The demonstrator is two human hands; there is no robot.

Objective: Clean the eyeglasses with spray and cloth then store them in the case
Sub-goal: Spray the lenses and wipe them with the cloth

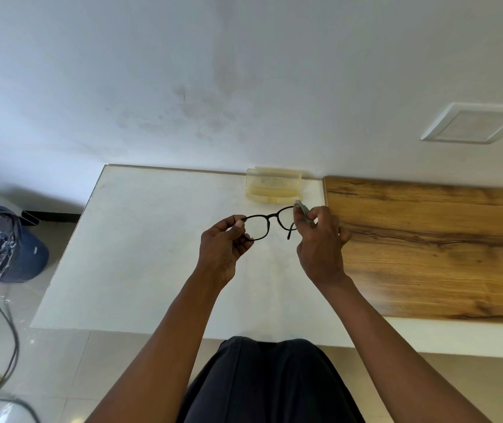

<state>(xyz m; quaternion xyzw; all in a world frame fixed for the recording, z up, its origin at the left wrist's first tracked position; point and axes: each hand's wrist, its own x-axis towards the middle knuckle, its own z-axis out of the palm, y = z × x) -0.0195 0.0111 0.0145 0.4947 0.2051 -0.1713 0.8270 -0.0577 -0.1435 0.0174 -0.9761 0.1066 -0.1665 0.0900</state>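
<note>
Black-framed eyeglasses [270, 221] are held in the air above the white table [140, 245]. My left hand [224, 248] pinches the frame's left end between thumb and fingers. My right hand [317, 236] holds a small grey cloth [302, 210] pressed on the right lens, which it partly hides. One temple arm hangs down beside my right thumb. A translucent yellowish case [273, 184] stands open at the table's back edge against the wall, just behind the glasses. No spray bottle is in view.
A wood-grain surface [433, 245] adjoins the white table on the right. A dark bag over a blue bin [3, 248] stands on the floor at left, with cables [12, 340] below it. My dark-clothed lap [268, 380] is at the table's front edge.
</note>
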